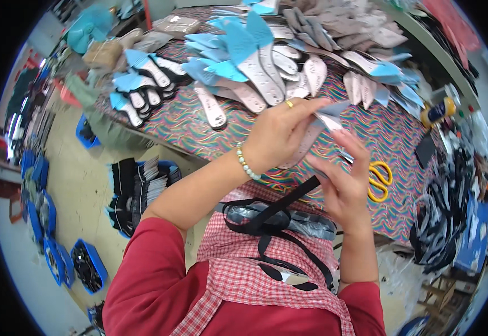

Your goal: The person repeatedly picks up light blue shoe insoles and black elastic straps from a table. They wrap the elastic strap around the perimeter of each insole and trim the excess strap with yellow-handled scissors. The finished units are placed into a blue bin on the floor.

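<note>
My left hand (pixel 280 131), with a beaded bracelet at the wrist, grips a pale insole (pixel 311 136) with a light blue end, held just above the patterned table near its front edge. My right hand (pixel 344 185) is raised beside it, its fingers bent toward the insole's folded-looking upper end. A black strap (pixel 291 199) runs from my lap up to the right thumb, where the fingers partly hide its end. Yellow-handled scissors (pixel 380 182) lie on the table right of that hand, their blades partly behind it.
Piled insoles (pixel 260 70) with blue ends cover the far table; grey pieces (pixel 361 25) lie behind. At right are a jar (pixel 440 111) and a bundle of black straps (pixel 442 224). Blue bins (pixel 87 266) stand on the floor at left. A black-strapped plastic bundle (pixel 277 218) rests on my lap.
</note>
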`<state>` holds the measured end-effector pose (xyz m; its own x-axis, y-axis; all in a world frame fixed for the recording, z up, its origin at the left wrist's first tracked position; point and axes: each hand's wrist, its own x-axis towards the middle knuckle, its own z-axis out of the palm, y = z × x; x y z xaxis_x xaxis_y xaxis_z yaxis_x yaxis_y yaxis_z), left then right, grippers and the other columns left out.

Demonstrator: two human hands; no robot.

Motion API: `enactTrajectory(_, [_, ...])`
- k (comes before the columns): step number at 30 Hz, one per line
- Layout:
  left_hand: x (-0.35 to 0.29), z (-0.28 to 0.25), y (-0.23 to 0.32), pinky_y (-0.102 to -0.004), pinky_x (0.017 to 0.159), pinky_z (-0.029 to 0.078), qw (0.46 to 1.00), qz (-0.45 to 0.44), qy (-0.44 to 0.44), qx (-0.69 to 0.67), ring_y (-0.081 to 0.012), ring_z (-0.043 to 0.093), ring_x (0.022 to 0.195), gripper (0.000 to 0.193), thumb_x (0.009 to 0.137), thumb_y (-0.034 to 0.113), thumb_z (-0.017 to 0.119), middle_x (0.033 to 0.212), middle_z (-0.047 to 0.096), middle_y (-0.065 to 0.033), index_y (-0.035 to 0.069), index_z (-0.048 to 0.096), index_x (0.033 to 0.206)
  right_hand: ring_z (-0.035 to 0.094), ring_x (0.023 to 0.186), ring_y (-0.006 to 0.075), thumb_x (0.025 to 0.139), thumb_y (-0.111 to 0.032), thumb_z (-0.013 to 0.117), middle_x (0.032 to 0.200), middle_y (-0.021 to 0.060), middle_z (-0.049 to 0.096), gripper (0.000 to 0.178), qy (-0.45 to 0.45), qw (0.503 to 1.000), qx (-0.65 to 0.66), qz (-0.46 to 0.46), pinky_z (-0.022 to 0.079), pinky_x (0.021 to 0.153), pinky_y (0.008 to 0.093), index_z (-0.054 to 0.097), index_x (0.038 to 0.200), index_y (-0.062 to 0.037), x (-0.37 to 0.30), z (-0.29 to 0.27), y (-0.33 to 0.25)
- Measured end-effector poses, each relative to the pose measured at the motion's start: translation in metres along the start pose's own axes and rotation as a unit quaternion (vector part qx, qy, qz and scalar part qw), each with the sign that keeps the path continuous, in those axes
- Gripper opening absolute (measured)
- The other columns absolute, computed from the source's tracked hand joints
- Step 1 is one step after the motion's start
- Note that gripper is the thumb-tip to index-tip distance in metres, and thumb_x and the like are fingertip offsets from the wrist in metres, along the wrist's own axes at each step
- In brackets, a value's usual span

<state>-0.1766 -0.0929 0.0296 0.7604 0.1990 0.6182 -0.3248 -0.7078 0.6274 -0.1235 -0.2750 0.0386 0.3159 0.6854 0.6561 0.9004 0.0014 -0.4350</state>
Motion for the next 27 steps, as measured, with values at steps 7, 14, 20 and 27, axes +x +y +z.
enactTrajectory(7, [0.007, -0.044, 0.023, -0.0314, 0.079, 0.048, 0.980, -0.035, -0.179, -0.084, -0.0239, 0.062, 0.092, 0.032, 0.090, 0.019, 0.057, 0.104, 0.064, -0.0130, 0.005, 0.061, 0.118, 0.051, 0.114, 0.0328, 0.070, -0.003, 0.068, 0.114, 0.0117, 0.058, 0.031, -0.085, 0.996, -0.024, -0.021, 0.041, 0.095, 0.0434, 0.068, 0.101, -0.0065, 0.012, -0.018, 0.005])
enactTrajectory(14, [0.043, -0.001, -0.040, -0.0354, 0.067, 0.048, 0.999, -0.006, 0.031, 0.004, -0.0298, 0.063, 0.073, 0.021, 0.090, 0.017, 0.058, 0.080, 0.064, -0.0167, 0.001, 0.063, 0.102, 0.062, 0.099, 0.0323, 0.062, 0.003, 0.065, 0.105, 0.0107, 0.064, 0.036, -0.043, 0.994, 0.071, -0.074, 0.051, 0.084, 0.0428, 0.066, 0.098, -0.0007, -0.029, -0.012, -0.033])
enactTrajectory(20, [0.064, 0.010, -0.093, -0.0377, 0.098, 0.040, 0.980, 0.109, 0.055, 0.159, -0.0341, 0.048, 0.119, 0.065, 0.080, 0.030, 0.071, 0.129, 0.049, -0.0209, 0.002, 0.044, 0.132, 0.059, 0.103, 0.0314, 0.080, 0.006, 0.054, 0.109, 0.0162, 0.061, 0.021, 0.076, 0.982, -0.014, 0.170, 0.046, 0.090, 0.0371, 0.064, 0.098, 0.0039, -0.105, -0.013, -0.026])
enactTrajectory(27, [-0.062, 0.015, -0.017, -0.0306, 0.088, 0.047, 0.944, -0.097, -0.283, -0.141, -0.0211, 0.063, 0.099, 0.043, 0.084, 0.015, 0.064, 0.109, 0.065, -0.0123, 0.010, 0.057, 0.125, 0.058, 0.108, 0.0313, 0.093, -0.014, 0.050, 0.116, 0.0165, 0.059, 0.020, 0.094, 0.972, 0.209, 0.046, 0.043, 0.097, 0.0410, 0.066, 0.094, -0.0025, -0.072, -0.017, -0.014])
